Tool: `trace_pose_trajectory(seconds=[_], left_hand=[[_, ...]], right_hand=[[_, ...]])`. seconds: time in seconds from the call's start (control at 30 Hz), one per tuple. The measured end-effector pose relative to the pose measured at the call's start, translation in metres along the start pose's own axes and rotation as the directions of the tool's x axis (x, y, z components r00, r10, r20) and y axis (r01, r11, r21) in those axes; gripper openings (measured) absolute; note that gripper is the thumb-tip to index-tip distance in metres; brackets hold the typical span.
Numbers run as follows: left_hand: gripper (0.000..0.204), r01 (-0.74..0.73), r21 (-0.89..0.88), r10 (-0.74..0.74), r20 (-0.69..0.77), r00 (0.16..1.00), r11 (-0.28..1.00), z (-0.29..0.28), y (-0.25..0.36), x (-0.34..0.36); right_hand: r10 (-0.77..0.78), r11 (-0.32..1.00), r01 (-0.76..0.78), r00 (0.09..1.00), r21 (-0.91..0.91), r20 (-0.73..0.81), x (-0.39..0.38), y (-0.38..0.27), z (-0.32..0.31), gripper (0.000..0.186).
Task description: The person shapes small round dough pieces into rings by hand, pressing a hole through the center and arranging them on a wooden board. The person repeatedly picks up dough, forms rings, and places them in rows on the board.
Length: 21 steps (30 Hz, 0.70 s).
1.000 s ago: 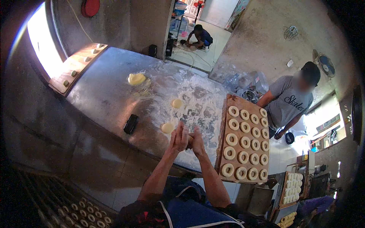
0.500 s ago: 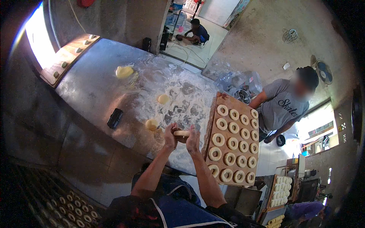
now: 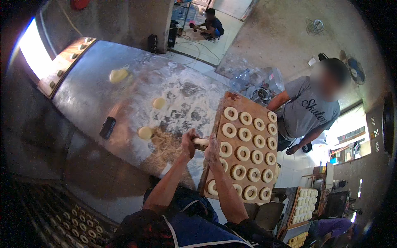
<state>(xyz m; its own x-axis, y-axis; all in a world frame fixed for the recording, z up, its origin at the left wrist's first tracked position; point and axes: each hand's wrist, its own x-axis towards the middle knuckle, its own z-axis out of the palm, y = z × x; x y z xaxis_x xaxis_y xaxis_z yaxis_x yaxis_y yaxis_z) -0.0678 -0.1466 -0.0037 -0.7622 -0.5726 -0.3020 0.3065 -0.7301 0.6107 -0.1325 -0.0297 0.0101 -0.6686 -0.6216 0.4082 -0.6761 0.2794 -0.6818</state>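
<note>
Between my two hands is a pale dough ring (image 3: 200, 141), held off the floured metal table. My left hand (image 3: 189, 143) has its fingers closed on the ring's left side. My right hand (image 3: 212, 149) grips the other side, over the left edge of a wooden board (image 3: 228, 165). Rows of shaped dough rings (image 3: 245, 134) lie on that board, and my right forearm hides part of some. Left of my hands, two round dough pieces (image 3: 158, 103) rest on the table apart from each other. A larger flattened dough lump (image 3: 118, 75) lies farther off.
A black oblong object (image 3: 107, 127) sits near the table's front edge. Another board (image 3: 71, 62) with small dough pieces lies at the far left. A person in a grey shirt (image 3: 308, 107) stands beyond the ring board. Racked dough trays (image 3: 305, 205) stand at lower right.
My hands have shifted right with the dough ring, from over the floured table to the wooden board's left edge. The view has moved too, and the person in grey has turned slightly.
</note>
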Motion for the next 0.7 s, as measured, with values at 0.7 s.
trace_pose_trajectory(seconds=[0.7], left_hand=[[0.038,0.290,0.089,-0.303,0.245,0.921,0.953,0.202,-0.132,0.116]], right_hand=[[0.565,0.740,-0.457,0.821,0.494,-0.086,0.072,0.157,-0.171,0.039]])
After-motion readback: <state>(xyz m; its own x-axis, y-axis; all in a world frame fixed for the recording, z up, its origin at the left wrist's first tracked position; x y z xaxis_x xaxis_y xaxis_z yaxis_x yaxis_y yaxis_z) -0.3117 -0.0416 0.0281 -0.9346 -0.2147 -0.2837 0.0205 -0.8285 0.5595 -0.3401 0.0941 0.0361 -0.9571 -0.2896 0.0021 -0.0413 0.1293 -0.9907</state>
